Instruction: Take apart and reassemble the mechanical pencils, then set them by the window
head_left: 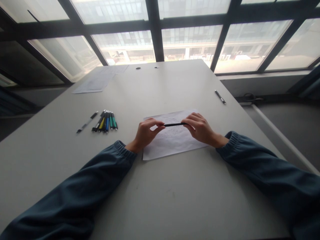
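Observation:
A thin black pen is held level between both hands, just above a white sheet of paper with faint marks on it. My left hand pinches the pen's left end with curled fingers. My right hand grips the right end, fingers closed over it. Both wrists rest at the sheet's edges, and dark blue sleeves cover both forearms.
A row of several coloured pens lies to the left, with a single black-and-white pen beside it. Another pen lies far right on the grey table. Loose sheets sit at the back left, under large windows.

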The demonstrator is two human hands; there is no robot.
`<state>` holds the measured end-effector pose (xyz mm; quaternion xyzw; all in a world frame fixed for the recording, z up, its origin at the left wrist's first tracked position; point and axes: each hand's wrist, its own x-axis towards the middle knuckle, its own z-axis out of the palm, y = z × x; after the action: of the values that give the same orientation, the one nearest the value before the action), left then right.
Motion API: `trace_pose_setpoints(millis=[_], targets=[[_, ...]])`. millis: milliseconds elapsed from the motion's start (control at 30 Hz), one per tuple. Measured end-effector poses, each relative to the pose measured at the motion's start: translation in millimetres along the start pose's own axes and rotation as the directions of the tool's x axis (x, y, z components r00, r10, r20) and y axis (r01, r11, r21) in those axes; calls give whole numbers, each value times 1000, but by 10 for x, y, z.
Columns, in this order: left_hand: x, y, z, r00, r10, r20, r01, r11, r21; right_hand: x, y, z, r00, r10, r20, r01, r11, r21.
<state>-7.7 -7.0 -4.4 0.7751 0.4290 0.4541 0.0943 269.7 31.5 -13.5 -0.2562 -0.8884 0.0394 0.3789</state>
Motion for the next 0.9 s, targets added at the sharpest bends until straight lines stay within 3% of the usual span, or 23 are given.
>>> trace_pose_setpoints(millis=[433, 900], targets=[[2, 19, -12, 999, 36, -1, -36, 998, -41, -6, 2, 5, 1000, -21, 9, 21, 999, 24], [9, 26, -23, 996, 80, -33, -82, 995, -58, -6, 13, 12, 992, -69, 109, 65, 997, 38]])
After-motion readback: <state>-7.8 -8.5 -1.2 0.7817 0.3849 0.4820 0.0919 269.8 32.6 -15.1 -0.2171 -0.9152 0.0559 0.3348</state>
